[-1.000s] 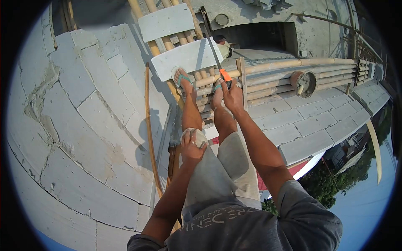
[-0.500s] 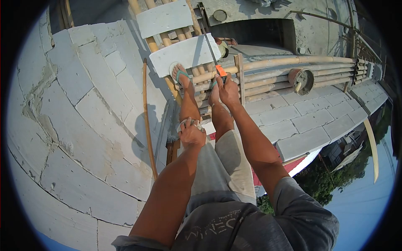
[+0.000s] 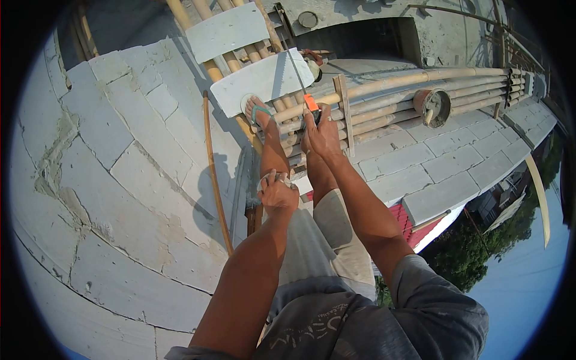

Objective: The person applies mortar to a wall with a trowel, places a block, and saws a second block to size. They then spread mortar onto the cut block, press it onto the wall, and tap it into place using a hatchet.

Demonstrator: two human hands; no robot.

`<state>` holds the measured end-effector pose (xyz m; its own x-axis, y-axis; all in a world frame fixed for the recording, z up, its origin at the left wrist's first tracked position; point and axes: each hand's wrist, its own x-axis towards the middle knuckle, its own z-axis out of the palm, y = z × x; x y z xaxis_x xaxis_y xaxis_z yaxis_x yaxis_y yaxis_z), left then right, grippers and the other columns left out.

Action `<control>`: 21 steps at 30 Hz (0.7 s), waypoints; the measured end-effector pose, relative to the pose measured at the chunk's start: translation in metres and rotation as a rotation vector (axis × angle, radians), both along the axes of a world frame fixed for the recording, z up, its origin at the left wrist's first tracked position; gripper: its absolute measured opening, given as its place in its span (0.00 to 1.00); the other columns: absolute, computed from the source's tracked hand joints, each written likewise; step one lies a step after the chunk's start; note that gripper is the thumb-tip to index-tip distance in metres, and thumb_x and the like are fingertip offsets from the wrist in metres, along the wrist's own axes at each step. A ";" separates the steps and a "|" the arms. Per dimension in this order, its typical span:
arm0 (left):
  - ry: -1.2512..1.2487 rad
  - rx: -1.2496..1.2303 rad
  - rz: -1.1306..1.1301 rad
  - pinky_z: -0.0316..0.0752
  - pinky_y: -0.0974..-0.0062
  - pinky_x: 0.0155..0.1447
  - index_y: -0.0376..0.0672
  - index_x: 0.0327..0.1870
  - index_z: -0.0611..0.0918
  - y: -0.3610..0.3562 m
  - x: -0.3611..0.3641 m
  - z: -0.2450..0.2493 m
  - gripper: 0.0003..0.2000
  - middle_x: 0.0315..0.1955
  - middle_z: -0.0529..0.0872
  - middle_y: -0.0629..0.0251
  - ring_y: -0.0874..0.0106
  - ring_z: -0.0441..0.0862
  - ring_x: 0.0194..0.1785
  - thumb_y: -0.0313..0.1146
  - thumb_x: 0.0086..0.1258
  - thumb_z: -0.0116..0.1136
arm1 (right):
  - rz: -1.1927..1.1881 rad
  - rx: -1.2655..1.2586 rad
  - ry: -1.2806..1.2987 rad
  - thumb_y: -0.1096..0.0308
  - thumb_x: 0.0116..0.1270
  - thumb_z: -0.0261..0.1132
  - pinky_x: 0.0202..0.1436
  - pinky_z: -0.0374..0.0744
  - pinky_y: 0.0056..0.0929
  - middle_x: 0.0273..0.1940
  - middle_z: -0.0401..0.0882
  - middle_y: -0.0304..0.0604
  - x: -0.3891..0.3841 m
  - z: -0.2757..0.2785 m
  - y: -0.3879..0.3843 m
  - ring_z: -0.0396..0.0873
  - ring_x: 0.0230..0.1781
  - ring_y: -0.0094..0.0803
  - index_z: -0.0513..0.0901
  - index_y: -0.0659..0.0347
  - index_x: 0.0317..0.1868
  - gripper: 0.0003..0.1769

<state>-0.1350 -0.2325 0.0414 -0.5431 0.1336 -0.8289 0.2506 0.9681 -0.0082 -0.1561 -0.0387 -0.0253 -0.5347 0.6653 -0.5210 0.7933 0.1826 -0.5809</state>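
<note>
My right hand [image 3: 322,133] is closed around the orange-and-black handle [image 3: 311,103] of a handsaw. Its long blade [image 3: 297,71] points away from me, over the right part of a white lightweight block [image 3: 246,90]. That block lies across bamboo poles, and my left foot [image 3: 259,111] in a green flip-flop presses on its near edge. At my left knee, my left hand [image 3: 280,195] has its fingers bent over the pale hem of my shorts [image 3: 294,231]. My right foot is mostly hidden behind the right hand.
Another white block [image 3: 228,31] lies farther along the bamboo. A block wall [image 3: 126,162] fills the left, with a thin wooden stick [image 3: 215,168] beside it. Right of me run bamboo poles [image 3: 384,108], a mortar bucket [image 3: 433,109] and a block ledge [image 3: 444,171] above a drop.
The view has shifted slightly, and the saw with my right hand sits a little farther left in it. My left hand stays at the knee.
</note>
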 end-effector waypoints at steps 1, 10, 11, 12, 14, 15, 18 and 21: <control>0.016 0.019 0.011 0.65 0.56 0.65 0.62 0.56 0.85 0.000 0.000 -0.001 0.24 0.67 0.73 0.78 0.68 0.66 0.70 0.47 0.55 0.67 | 0.026 0.010 0.056 0.51 0.77 0.57 0.42 0.77 0.58 0.34 0.82 0.71 0.004 -0.003 -0.001 0.80 0.39 0.71 0.68 0.65 0.60 0.25; 0.000 0.016 -0.019 0.65 0.54 0.66 0.63 0.56 0.85 -0.002 -0.003 -0.003 0.24 0.67 0.74 0.77 0.67 0.66 0.70 0.47 0.55 0.65 | 0.049 0.061 0.131 0.57 0.79 0.54 0.61 0.75 0.51 0.58 0.77 0.72 0.012 -0.008 -0.004 0.75 0.59 0.68 0.63 0.63 0.75 0.30; 0.001 0.016 -0.025 0.65 0.54 0.66 0.63 0.56 0.85 -0.004 -0.001 -0.005 0.24 0.67 0.74 0.77 0.67 0.66 0.70 0.47 0.55 0.65 | 0.043 0.061 0.132 0.57 0.79 0.54 0.61 0.75 0.51 0.58 0.77 0.72 0.012 -0.007 -0.004 0.75 0.59 0.68 0.63 0.63 0.75 0.30; -0.014 -0.005 -0.022 0.65 0.53 0.66 0.63 0.56 0.85 -0.004 -0.001 -0.005 0.24 0.67 0.74 0.76 0.67 0.66 0.70 0.47 0.54 0.66 | 0.055 0.019 0.071 0.58 0.79 0.54 0.62 0.75 0.50 0.60 0.76 0.71 0.012 -0.006 -0.003 0.74 0.61 0.67 0.63 0.63 0.74 0.29; -0.011 -0.012 -0.028 0.65 0.53 0.66 0.63 0.56 0.85 -0.001 -0.003 -0.012 0.24 0.67 0.74 0.76 0.67 0.67 0.70 0.47 0.54 0.66 | 0.059 -0.008 0.027 0.59 0.79 0.54 0.64 0.74 0.50 0.62 0.75 0.70 0.007 -0.005 0.000 0.73 0.63 0.66 0.64 0.63 0.74 0.29; -0.012 -0.012 -0.032 0.65 0.53 0.66 0.63 0.56 0.85 -0.002 -0.004 -0.011 0.24 0.66 0.74 0.76 0.67 0.67 0.70 0.47 0.54 0.66 | 0.060 0.022 0.027 0.59 0.79 0.54 0.64 0.74 0.50 0.62 0.74 0.70 0.005 -0.006 -0.001 0.73 0.63 0.66 0.64 0.63 0.73 0.28; -0.019 -0.032 -0.033 0.66 0.55 0.66 0.62 0.55 0.86 0.000 -0.003 -0.003 0.23 0.67 0.74 0.77 0.68 0.67 0.70 0.46 0.54 0.68 | 0.055 0.038 -0.007 0.60 0.79 0.54 0.62 0.75 0.51 0.60 0.76 0.71 0.007 -0.005 -0.004 0.75 0.60 0.66 0.66 0.63 0.72 0.27; -0.014 -0.037 -0.022 0.67 0.58 0.67 0.60 0.54 0.86 0.006 -0.008 -0.002 0.23 0.67 0.74 0.77 0.69 0.68 0.71 0.45 0.54 0.70 | 0.044 0.015 -0.005 0.59 0.79 0.54 0.59 0.76 0.53 0.56 0.78 0.72 0.005 -0.002 0.000 0.76 0.57 0.68 0.66 0.64 0.71 0.27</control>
<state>-0.1430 -0.2262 0.0390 -0.5290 0.1147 -0.8408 0.2718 0.9615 -0.0398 -0.1516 -0.0386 -0.0275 -0.5613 0.6491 -0.5134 0.7869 0.2264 -0.5741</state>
